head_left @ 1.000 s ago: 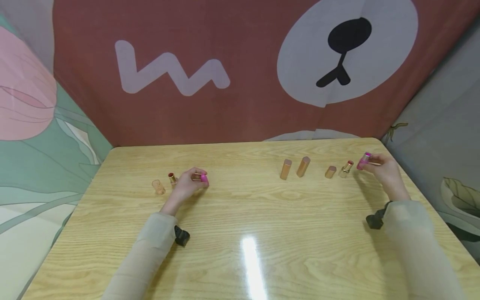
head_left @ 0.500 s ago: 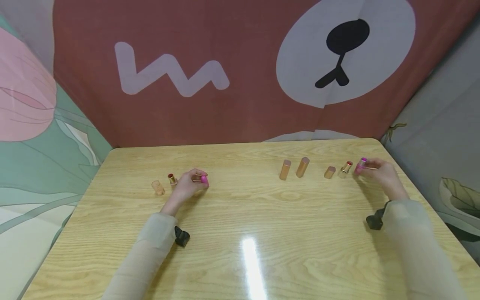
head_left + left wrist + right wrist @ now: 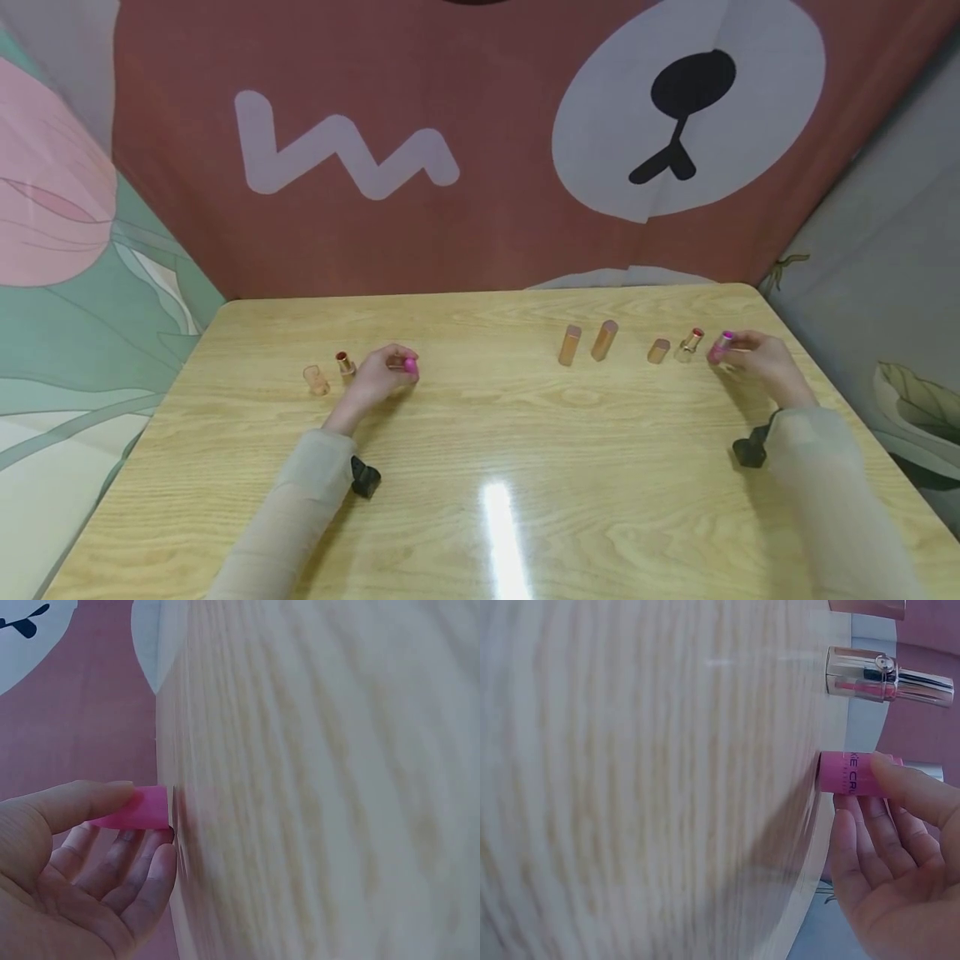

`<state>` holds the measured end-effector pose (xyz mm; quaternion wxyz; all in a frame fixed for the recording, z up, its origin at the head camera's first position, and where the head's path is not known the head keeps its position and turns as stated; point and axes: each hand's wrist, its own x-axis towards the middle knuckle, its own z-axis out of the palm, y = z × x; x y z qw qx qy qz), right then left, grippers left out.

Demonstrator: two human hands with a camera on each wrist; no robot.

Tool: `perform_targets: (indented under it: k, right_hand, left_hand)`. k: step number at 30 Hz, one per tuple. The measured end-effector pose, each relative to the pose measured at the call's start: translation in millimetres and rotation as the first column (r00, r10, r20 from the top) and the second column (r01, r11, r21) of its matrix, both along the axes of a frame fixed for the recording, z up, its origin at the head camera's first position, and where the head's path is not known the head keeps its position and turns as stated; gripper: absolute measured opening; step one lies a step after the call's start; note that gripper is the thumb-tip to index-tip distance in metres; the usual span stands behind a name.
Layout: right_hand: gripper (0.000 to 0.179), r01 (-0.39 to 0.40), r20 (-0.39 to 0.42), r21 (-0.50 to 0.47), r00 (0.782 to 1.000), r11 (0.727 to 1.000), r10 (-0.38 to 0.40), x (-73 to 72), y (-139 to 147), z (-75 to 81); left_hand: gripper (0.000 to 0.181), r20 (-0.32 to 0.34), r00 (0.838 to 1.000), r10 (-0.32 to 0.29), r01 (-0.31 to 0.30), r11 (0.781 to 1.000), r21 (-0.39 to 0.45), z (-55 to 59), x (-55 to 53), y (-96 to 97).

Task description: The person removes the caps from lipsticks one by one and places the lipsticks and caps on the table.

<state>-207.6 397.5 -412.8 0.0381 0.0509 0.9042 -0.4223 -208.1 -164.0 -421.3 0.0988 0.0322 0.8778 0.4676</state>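
Note:
In my left hand a small pink lipstick cap is pinched between thumb and fingers, its end at the table surface. Just left of that hand stands an uncapped dark-red lipstick, partly hidden by it, with a clear orange-tinted cap farther left. My right hand grips the base of an uncapped pink lipstick, upright with its bottom at the table. Beside it, a red lipstick with a clear base stands uncapped.
A short copper cap stands left of the red lipstick. Two taller copper tubes are farther left on the wooden table. A printed brown cloth hangs behind the table's back edge.
My right hand has lowered the pink lipstick to the table and moved slightly left, closer to the red lipstick. The left hand keeps its hold on the pink cap. The head view has tilted slightly.

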Motion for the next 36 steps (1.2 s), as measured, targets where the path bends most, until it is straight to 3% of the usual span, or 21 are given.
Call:
perform_targets:
  k: [13, 23, 29, 33, 36]
  right_hand:
    - [0.065, 0.008, 0.048, -0.058, 0.999, 0.998, -0.006, -0.7, 0, -3.5]
    - [0.067, -0.012, 0.075, -0.08, 0.997, 0.997, 0.018, -1.1, 1, -2.4]
    - [0.069, -0.023, 0.081, -0.086, 0.996, 0.996, 0.03, -1.3, 2, -0.9]
    - [0.065, -0.034, 0.08, -0.089, 0.996, 0.995, 0.042, 0.3, 2, -0.9]
    - [0.061, -0.038, 0.085, -0.096, 0.995, 0.995, 0.046, 1.7, 2, -1.0]
  left_hand:
    - [0.029, 0.015, 1.0, -0.003, 0.003, 1.0, 0.019, 0.3, -0.2, -1.3]
    - [0.035, -0.008, 1.0, -0.005, 0.005, 1.0, 0.015, 1.8, 0.8, -2.2]
    - [0.044, -0.025, 1.0, 0.016, -0.016, 1.0, 0.01, 21.7, 9.2, 4.4]
    - [0.044, -0.114, 0.993, 0.038, -0.038, 0.999, 0.004, 42.3, 13.9, 22.5]
    - [0.042, -0.194, 0.981, 0.029, -0.024, 0.999, 0.028, 49.7, 14.8, 40.9]
